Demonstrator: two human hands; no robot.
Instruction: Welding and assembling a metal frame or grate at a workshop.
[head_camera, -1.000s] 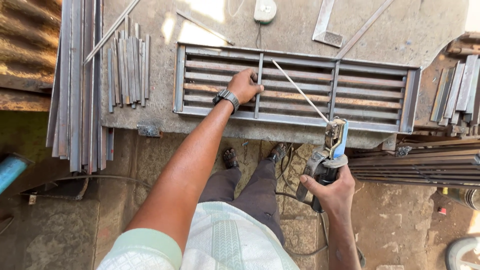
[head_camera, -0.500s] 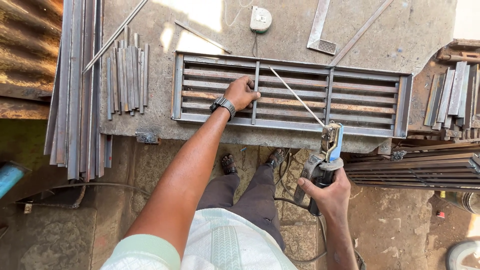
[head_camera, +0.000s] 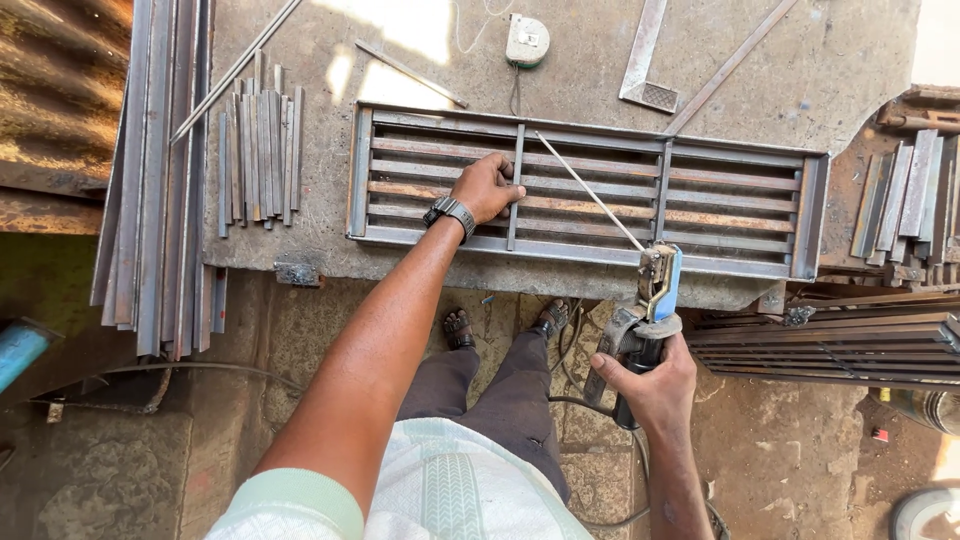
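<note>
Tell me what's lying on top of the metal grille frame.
The left hand rests on the metal grille frame, and the welding rod slants across it. The bars beneath the palm are covered.
</note>
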